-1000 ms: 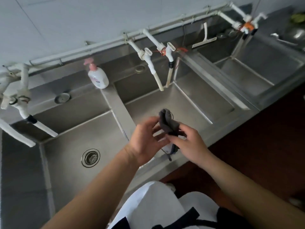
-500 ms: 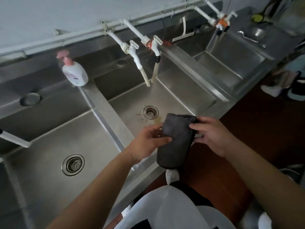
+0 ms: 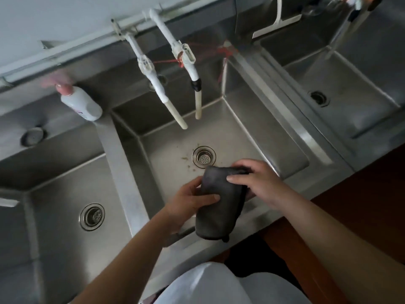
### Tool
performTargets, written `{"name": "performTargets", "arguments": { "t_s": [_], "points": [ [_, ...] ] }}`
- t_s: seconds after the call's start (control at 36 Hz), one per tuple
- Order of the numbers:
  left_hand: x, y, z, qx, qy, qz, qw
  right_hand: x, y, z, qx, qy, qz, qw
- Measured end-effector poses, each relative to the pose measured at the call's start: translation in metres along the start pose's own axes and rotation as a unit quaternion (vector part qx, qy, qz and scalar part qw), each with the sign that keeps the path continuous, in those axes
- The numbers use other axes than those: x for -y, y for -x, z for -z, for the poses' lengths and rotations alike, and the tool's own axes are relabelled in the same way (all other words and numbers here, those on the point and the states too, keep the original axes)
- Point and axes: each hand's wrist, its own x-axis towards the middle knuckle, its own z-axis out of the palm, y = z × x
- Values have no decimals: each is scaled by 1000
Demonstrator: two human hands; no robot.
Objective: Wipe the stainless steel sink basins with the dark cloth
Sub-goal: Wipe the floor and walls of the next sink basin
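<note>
The dark cloth [image 3: 220, 207] hangs folded over the front edge of the middle sink basin [image 3: 241, 137]. My left hand [image 3: 190, 200] grips its left side, thumb across the fabric. My right hand [image 3: 260, 183] holds the cloth's upper right edge, fingers curled over the top. Small greenish specks lie on the basin floor near the round drain [image 3: 203, 157]. A left basin [image 3: 65, 194] with its own drain [image 3: 92, 216] and a right basin [image 3: 341, 91] flank the middle one.
Two white taps [image 3: 175, 93] with cream hose ends hang over the middle basin. A white soap bottle [image 3: 81, 103] with a pink pump stands on the ledge at the back left. A white squeegee [image 3: 277, 23] leans at the back right. Dark red floor lies at the right.
The view has shifted down and closer to the middle basin. Both hands with the cloth have moved slightly forward over the basin's front edge; the cloth hangs longer and flatter than a second ago.
</note>
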Motion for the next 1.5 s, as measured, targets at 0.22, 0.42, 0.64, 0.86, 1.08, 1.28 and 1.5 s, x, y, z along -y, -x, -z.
{"name": "performTargets", "arguments": {
  "t_s": [0.22,0.42,0.64,0.86,1.08,1.28,1.5],
  "points": [
    [-1,-79,-70,-208,-154,-100,961,-10,-75,45,-131,128,40,982],
    [9,-120,-73,-293,-310,-98,899,-2,-119,25,-68,44,-70,994],
    [38,-148,-9,-355,-253,-52,898,-28,-149,-1,34,12,-151,988],
    [72,-210,83,-397,-41,70,914,-91,-189,43,132,404,-178,887],
    [31,-316,203,-499,-309,-28,809,-130,-269,64,73,573,-155,801],
    [46,-375,238,-350,-613,-13,709,-157,-310,56,32,630,-79,772],
    [103,-345,191,-285,-594,-68,749,-170,-325,54,56,569,-102,814]
  ]
}}
